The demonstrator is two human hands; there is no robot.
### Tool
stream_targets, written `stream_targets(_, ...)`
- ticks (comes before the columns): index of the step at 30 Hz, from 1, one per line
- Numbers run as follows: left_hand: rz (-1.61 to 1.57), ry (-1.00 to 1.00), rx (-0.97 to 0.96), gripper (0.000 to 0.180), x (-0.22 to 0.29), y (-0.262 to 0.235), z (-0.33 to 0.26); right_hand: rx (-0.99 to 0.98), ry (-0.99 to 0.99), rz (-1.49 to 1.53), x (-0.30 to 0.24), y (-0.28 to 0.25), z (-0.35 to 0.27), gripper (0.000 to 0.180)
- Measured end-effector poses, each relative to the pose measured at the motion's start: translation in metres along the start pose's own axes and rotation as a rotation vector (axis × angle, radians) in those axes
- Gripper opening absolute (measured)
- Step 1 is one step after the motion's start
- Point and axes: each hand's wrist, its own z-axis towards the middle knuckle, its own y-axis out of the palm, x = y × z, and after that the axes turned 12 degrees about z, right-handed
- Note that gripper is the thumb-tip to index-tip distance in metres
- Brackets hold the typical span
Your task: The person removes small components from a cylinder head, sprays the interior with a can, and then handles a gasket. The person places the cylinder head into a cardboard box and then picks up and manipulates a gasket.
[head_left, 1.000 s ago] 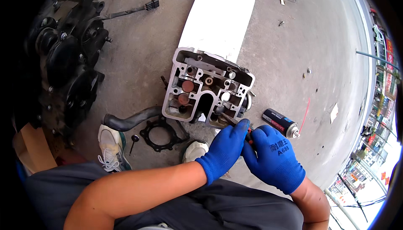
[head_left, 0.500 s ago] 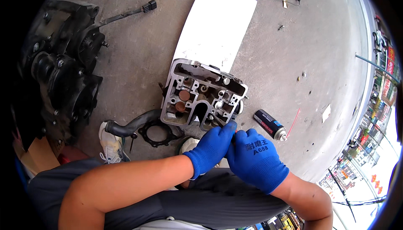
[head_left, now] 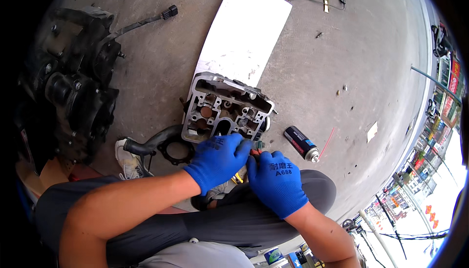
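A metal engine cylinder head (head_left: 228, 111) lies with its open side up, showing its cavities and round bores. Both of my hands wear blue knit gloves and meet at its near edge. My left hand (head_left: 220, 153) is closed, with its fingertips by the head's near right corner; what it grips is hidden. My right hand (head_left: 277, 180) is closed just right of it, around a small reddish piece (head_left: 255, 151) that I cannot identify. A dull green bit shows beside that piece. Something yellow (head_left: 238, 178) peeks out below my hands.
A white panel (head_left: 244, 33) extends beyond the cylinder head. A spray can (head_left: 301, 143) and thin red straw (head_left: 326, 144) lie right. A black gasket (head_left: 176, 151) and curved hose (head_left: 154, 141) sit near my shoe. Dark engine parts (head_left: 80, 87) stand left; small hardware dots the concrete.
My hands have drawn slightly apart and back from the cylinder head's corner, baring the reddish piece between them. My knee now shows at the right. The whole view has shifted a little.
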Motion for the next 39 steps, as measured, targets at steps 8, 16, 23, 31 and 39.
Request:
stream_targets(8,0.641,0.361,0.791,0.040,-0.013,-0.072,0.061,0.031,0.212,0.129,-0.006,-0.012,0.008,0.023)
stream_targets(16,0.258,0.228,0.730,0.017,-0.057,-0.075,0.092,-0.017,0.288,0.226,-0.016,-0.005,0.033,0.023)
stream_targets(23,0.269,0.231,0.689,0.017,-0.064,-0.077,0.088,-0.109,0.337,0.158,-0.029,-0.005,0.030,0.026)
stream_targets(31,0.225,0.256,0.710,0.016,-0.070,-0.075,0.086,-0.149,0.382,0.182,-0.032,0.000,0.032,0.030)
stream_targets(39,0.198,0.263,0.737,0.016,-0.075,-0.067,0.082,-0.170,0.411,0.190,-0.031,0.006,0.025,0.031)
